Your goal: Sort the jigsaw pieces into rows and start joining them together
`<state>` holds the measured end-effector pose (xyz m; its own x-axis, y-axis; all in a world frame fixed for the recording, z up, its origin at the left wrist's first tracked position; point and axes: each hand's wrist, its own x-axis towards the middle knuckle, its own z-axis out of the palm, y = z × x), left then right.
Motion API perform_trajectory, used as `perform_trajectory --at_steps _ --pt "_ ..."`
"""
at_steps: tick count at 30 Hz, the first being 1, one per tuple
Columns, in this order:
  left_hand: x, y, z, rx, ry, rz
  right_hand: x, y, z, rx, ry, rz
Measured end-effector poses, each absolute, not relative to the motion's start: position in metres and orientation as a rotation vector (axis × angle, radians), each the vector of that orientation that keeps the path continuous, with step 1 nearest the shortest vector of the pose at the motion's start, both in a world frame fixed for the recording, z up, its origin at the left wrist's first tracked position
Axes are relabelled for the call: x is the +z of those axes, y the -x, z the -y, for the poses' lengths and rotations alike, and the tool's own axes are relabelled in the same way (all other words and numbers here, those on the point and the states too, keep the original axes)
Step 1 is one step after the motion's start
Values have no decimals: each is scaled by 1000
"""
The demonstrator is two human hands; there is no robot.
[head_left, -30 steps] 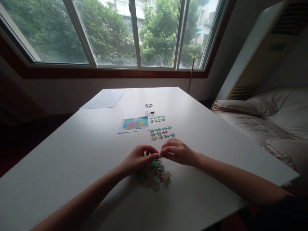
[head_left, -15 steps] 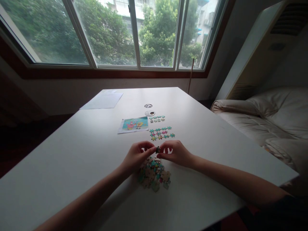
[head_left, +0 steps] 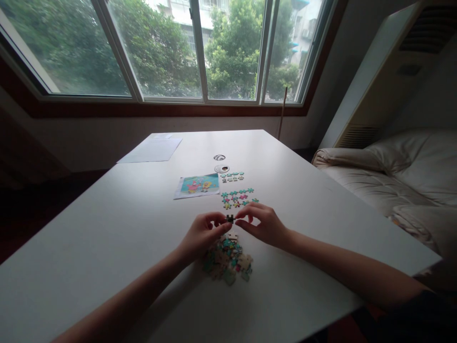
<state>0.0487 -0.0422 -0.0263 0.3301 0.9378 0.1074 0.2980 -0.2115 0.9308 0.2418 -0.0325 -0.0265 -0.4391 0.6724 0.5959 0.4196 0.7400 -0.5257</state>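
My left hand [head_left: 204, 233] pinches a small dark jigsaw puzzle piece [head_left: 230, 218] between thumb and fingers, just above the table. Close by on its right is my right hand [head_left: 264, 225], thumb and forefinger slightly parted, with the forefinger tip at the piece's edge. Below both hands lies a heap of loose puzzle pieces [head_left: 228, 262], some with the plain tan side up. Beyond them, more pieces [head_left: 235, 197] are laid out in rows, with further short rows [head_left: 232, 177] behind. A printed cartoon picture [head_left: 200, 185] rests left of these rows.
The white table [head_left: 107, 257] carries two round discs [head_left: 222, 168] past the picture and a sheet of paper [head_left: 152, 150] at the far left. A cushioned sofa [head_left: 385, 181] stands at the right. Behind the table, a thin stick [head_left: 283, 112] leans below the window.
The dark puzzle piece has shifted slightly left with my left hand. My right hand's thumb and forefinger have loosened from it and moved a little apart.
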Motion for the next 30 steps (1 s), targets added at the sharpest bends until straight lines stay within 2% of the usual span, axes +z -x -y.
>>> perform_trajectory --at_steps 6,13,19,30 --pt "-27 -50 43 883 -1769 -1121 -30 -244 29 149 749 2134" --pt "-23 -45 42 862 -1889 -1145 -26 -250 24 25 735 2123" --pt "-37 -29 36 980 -1802 -1277 -22 -284 -2 9 859 2031" --pt "-44 -23 36 929 -1878 -1291 -26 -301 -17 12 949 2013"
